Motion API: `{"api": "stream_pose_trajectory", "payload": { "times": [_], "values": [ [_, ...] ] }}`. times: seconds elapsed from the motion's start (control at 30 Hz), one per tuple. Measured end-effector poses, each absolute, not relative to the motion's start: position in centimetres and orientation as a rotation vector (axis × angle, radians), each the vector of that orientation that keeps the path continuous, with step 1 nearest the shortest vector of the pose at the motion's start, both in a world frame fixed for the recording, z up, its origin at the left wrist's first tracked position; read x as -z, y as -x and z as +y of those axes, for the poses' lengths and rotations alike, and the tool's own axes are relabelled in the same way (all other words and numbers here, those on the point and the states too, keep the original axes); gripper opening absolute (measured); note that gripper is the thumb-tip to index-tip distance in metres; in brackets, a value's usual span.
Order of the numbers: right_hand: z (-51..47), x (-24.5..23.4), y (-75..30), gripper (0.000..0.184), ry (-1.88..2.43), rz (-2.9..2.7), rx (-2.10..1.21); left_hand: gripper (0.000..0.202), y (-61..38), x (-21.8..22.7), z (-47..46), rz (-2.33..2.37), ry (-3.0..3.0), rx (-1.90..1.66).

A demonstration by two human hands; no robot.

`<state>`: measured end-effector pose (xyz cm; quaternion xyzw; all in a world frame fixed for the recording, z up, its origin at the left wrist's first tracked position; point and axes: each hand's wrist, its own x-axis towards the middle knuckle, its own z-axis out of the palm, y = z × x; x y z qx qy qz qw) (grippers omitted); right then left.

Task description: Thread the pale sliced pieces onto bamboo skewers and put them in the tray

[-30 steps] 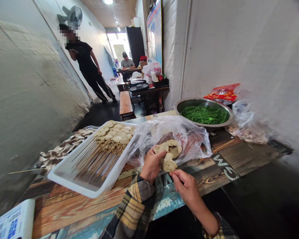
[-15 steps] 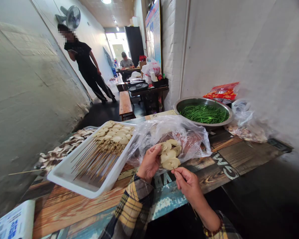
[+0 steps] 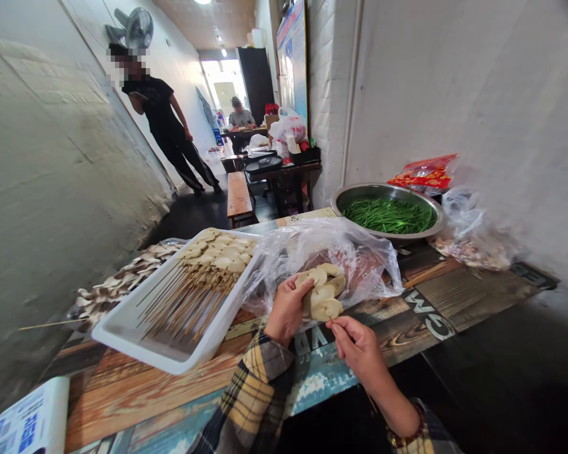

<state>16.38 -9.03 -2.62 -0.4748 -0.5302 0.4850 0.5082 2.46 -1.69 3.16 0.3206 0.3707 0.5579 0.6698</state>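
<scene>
My left hand point(image 3: 288, 309) is closed on a cluster of thin, pale round food slices point(image 3: 325, 309), its thumb pressed to the upper left ones. What kind of food they are I cannot tell. My right hand point(image 3: 357, 343) pinches a thin bamboo skewer point(image 3: 330, 320) just below the lowest slice; most of the stick is hidden by the hand and forearm. Behind the slices lies a clear plastic bag point(image 3: 369, 268), spread open on the table. To the left, a white plastic tray point(image 3: 208, 353) holds many skewers point(image 3: 184, 309) threaded with similar slices.
A metal basin point(image 3: 438, 230) of green chives point(image 3: 388, 216) stands at the back right, beside a tied plastic bag point(image 3: 478, 233). Sliced mushrooms point(image 3: 118, 277) lie left of the tray. A white box point(image 3: 28, 416) sits near left. A standing person point(image 3: 158, 120) is beyond the table.
My left thumb and fingers have shifted slightly right over the slices. The right hand keeps its pinch on the skewer, almost unmoved.
</scene>
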Motion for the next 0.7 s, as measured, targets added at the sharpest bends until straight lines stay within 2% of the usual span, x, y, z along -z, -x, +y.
{"api": "stream_pose_trajectory", "payload": {
  "times": [0.27,0.47,0.7],
  "values": [
    [-9.2,2.3,-16.4,0.041,1.174,-1.294,-1.189,0.033,-2.1,-3.1,-1.5,0.825,-0.717,-1.282],
    [-9.3,2.7,-16.5,0.035,1.178,-1.377,-1.105,0.032,-1.7,-3.2,-1.4,0.807,-0.710,-1.289],
    [-9.0,3.3,-16.7,0.034,1.136,-1.318,-1.156,0.037,-2.0,-3.0,-1.4,0.819,-0.699,-1.300]
  ]
}}
